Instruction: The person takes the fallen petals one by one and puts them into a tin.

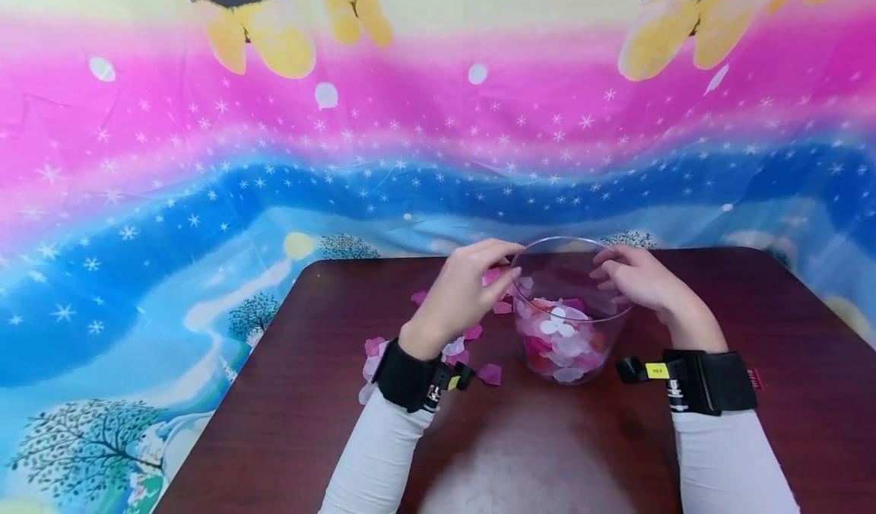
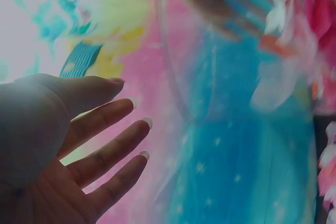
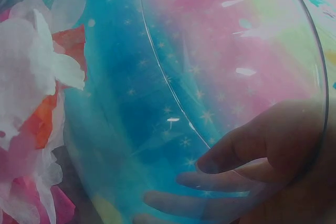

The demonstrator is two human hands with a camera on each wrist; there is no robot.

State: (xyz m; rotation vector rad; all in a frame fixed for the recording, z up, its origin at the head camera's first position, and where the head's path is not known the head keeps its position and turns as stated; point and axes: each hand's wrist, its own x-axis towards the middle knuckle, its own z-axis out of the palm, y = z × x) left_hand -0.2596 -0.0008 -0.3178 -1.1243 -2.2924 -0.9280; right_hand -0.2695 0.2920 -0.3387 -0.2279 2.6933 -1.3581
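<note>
A clear plastic cup [image 1: 604, 337] stands on the dark brown table [image 1: 547, 453], partly filled with pink, white and red petals [image 1: 563, 341]. My right hand [image 1: 639, 282] grips the cup's right side at the rim; in the right wrist view its fingers [image 3: 252, 153] lie curled against the clear wall [image 3: 157, 77], with the petals [image 3: 37, 77] behind it. My left hand [image 1: 472, 286] hovers at the cup's left rim. The left wrist view shows its fingers [image 2: 105, 145] straight and holding nothing, beside the cup wall [image 2: 210, 77].
Several loose pink and white petals [image 1: 489, 373] lie on the table left of the cup, under and around my left wrist. A bright pink and blue printed cloth [image 1: 205, 195] hangs behind the table and drapes past its left edge.
</note>
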